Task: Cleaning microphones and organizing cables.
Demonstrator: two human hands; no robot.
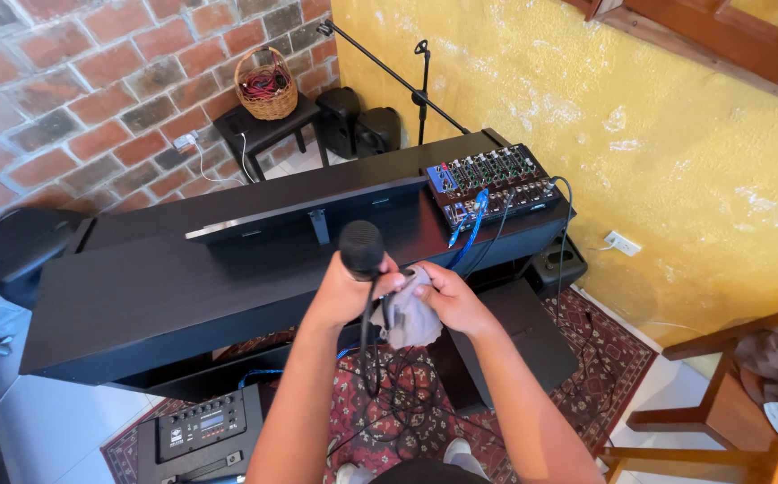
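One camera only, on my head, looking steeply down and forward over my forearms. My hands sit close beneath it, near centre. Beyond them lies the piano (228,269), and farther off the brick wall (93,99) on the left and the yellow wall (586,116) on the right.

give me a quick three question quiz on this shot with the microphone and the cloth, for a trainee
1. Which hand grips the black microphone?
2. True or false: the grey cloth lies on the digital piano.
3. What stands on the piano's right end: A) wicker basket, B) audio mixer, C) amplifier?

Key:
1. The left hand; the head points up.
2. False; the right hand holds it against the microphone's handle.
3. B, the audio mixer. The wicker basket sits on a stool behind; the amplifier is on the floor.
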